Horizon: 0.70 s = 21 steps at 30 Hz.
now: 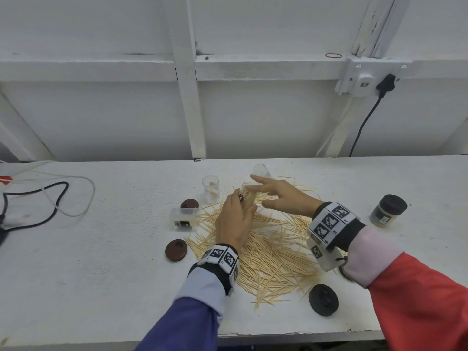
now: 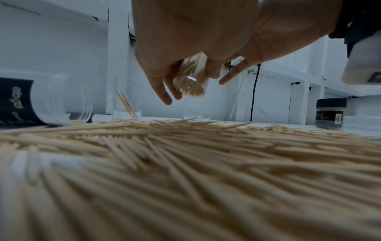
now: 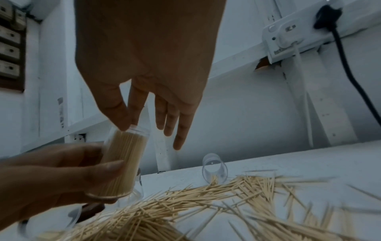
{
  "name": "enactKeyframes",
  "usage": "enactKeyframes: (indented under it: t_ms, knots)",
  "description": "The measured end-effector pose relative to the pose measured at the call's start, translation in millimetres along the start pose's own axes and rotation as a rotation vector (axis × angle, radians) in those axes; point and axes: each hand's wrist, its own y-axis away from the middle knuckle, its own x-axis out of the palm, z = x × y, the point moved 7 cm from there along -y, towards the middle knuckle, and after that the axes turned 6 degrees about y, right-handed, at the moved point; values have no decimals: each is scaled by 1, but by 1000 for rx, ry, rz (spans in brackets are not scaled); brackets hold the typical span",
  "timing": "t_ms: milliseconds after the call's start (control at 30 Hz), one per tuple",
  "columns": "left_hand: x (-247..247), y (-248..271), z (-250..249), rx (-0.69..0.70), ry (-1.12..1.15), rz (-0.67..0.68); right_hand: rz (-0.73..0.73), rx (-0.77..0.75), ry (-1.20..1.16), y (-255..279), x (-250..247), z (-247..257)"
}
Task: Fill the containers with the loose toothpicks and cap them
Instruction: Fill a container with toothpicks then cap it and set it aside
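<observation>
1. Head view: the left hand [image 1: 234, 220] grips a clear plastic tube packed with toothpicks [image 1: 248, 195], fingers curled round it, above the pile of loose wooden toothpicks [image 1: 273, 252] on the white table [image 1: 101, 236].
2. Right wrist view: the right hand [image 3: 144, 65] pinches the tube's open rim between thumb and forefinger; the other fingers are spread, straight.
3. A clear empty cup [image 1: 211, 188] stands behind the pile; another clear container [image 1: 262, 171] lies tipped.
4. A brown round lid [image 1: 176, 250] rests left of the pile, a black round lid [image 1: 323, 299] right.
</observation>
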Motion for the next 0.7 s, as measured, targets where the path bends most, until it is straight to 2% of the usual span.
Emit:
enactKeyframes:
  t_ms: [167,267,333,467,700]
  knots:
    - [3,-1,-3,23,41,29,-166,21,-226,4,-16,3]
    - [4,0,-5,62,83,30,-60,67,-320,3,-8,4]
    - [5,0,-5,81,93,29,-62,71,-308,2,-6,2]
    - [7,-2,-5,92,39,30,-256,51,-162,5,-12,-1]
    - [6,-3,-4,124,-74,-14,-289,55,-290,6,-6,-4]
